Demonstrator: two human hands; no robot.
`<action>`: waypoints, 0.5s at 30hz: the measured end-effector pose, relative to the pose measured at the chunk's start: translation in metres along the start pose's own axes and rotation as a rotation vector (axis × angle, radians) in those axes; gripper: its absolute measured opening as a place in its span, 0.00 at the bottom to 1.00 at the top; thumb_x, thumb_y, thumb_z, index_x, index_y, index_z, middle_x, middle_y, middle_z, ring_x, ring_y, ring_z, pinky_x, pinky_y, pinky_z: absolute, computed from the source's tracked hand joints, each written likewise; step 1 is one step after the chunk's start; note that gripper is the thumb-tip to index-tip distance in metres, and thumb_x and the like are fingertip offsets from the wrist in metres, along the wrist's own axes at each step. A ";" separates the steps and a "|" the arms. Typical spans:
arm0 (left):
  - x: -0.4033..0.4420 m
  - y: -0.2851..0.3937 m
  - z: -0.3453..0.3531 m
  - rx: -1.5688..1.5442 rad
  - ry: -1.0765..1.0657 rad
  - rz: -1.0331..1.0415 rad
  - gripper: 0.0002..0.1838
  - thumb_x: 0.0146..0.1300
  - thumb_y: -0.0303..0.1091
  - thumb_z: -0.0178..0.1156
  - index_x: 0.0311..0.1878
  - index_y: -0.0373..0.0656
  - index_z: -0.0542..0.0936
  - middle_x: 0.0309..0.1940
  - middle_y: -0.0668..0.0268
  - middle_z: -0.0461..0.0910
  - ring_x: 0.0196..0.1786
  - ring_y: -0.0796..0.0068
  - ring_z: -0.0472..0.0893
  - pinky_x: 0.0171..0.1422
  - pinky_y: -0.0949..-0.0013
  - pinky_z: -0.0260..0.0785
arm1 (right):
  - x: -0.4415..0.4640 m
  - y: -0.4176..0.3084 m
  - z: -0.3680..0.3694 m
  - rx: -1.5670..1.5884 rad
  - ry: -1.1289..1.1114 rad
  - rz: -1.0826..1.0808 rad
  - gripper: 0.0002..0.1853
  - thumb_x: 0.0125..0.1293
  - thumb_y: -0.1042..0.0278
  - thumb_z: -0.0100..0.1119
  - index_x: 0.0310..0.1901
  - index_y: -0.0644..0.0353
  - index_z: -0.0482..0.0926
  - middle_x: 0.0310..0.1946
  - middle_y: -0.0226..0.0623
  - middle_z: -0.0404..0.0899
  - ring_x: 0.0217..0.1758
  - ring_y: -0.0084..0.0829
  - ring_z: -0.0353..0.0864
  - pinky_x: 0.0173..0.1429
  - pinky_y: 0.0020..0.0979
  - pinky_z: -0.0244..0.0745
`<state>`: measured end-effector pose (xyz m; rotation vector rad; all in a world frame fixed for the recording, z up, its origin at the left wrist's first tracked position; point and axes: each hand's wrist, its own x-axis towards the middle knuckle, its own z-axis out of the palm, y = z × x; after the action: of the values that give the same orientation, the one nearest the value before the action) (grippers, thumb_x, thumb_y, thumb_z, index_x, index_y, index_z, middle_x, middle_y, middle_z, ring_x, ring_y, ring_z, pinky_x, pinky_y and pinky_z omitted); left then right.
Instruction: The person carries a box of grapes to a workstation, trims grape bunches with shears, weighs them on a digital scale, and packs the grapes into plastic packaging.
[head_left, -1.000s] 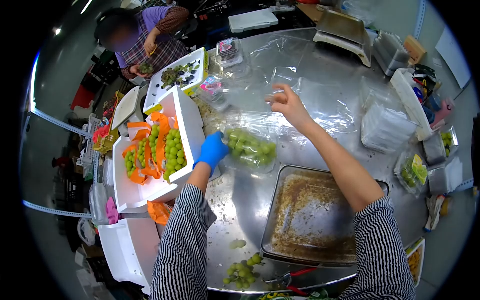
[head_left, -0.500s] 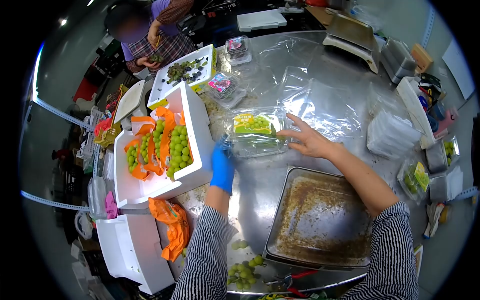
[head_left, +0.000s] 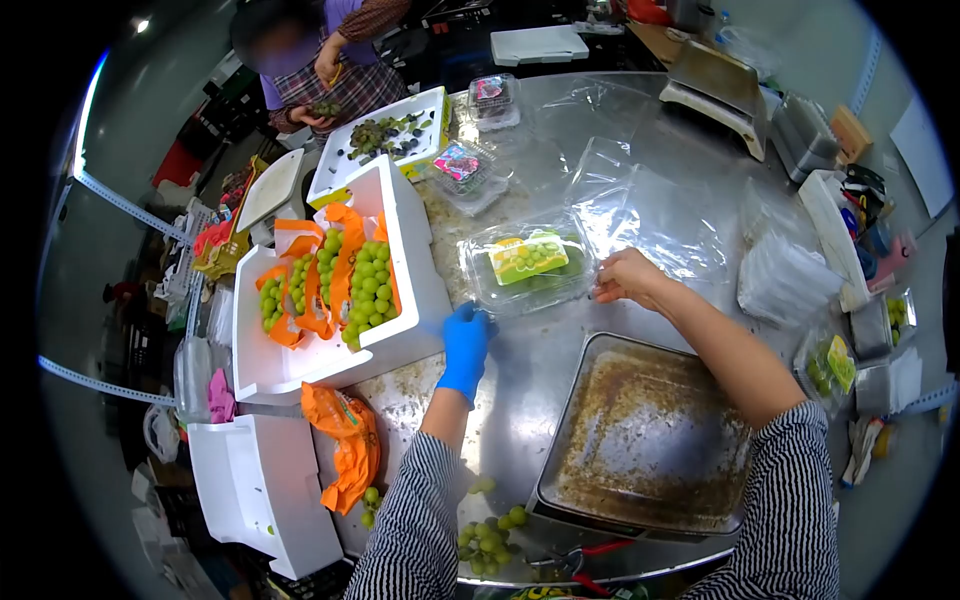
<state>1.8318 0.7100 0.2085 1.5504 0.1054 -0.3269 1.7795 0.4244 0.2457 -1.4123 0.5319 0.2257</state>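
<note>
A clear plastic clamshell box [head_left: 490,262] with a yellow-and-green label on its lid lies on the metal table, turned slightly. Green grapes show through it. My left hand [head_left: 464,350], in a blue glove, has its fingers closed at the box's near left corner. The bare fingers of my right hand [head_left: 632,280] are pressed together at the near right corner. Left of the box, a white foam box [head_left: 405,255] holds bunches of green grapes [head_left: 370,290] in orange wrapping. A stained metal tray [head_left: 650,430] sits in front of my right hand.
Loose grapes [head_left: 487,542] and red-handled shears [head_left: 575,562] lie near the front edge. Clear film [head_left: 660,215] and stacked plastic lids [head_left: 785,270] are to the right, a scale [head_left: 715,85] behind. Across the table, a person handles dark grapes beside a white tray [head_left: 425,105].
The clamshell box has turned counter-clockwise and shifted slightly right. My right hand has gone from spread fingers on its side to closed fingers at the near corner. The view has shifted a little.
</note>
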 end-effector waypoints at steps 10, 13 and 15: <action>-0.002 0.000 -0.005 -0.239 -0.016 -0.194 0.06 0.56 0.20 0.54 0.38 0.35 0.75 0.29 0.57 0.78 0.31 0.61 0.82 0.36 0.61 0.79 | 0.013 0.015 -0.004 -0.030 0.082 0.027 0.08 0.56 0.85 0.54 0.39 0.72 0.75 0.30 0.46 0.78 0.28 0.36 0.83 0.19 0.27 0.71; 0.004 -0.008 0.005 -0.136 0.088 0.002 0.04 0.55 0.21 0.54 0.35 0.35 0.74 0.25 0.59 0.76 0.24 0.65 0.80 0.26 0.62 0.77 | 0.018 0.017 0.007 0.049 0.223 0.050 0.07 0.55 0.82 0.53 0.36 0.67 0.75 0.25 0.43 0.76 0.20 0.32 0.79 0.12 0.25 0.61; 0.005 -0.002 0.015 -0.178 0.134 0.040 0.04 0.54 0.21 0.54 0.33 0.35 0.74 0.23 0.59 0.75 0.24 0.66 0.79 0.24 0.64 0.74 | 0.029 0.026 -0.001 0.043 0.237 0.057 0.04 0.52 0.79 0.52 0.31 0.64 0.74 0.23 0.41 0.75 0.18 0.32 0.77 0.12 0.25 0.61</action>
<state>1.8342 0.6948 0.2053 1.3945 0.2028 -0.1770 1.7929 0.4232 0.2087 -1.3911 0.7681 0.0917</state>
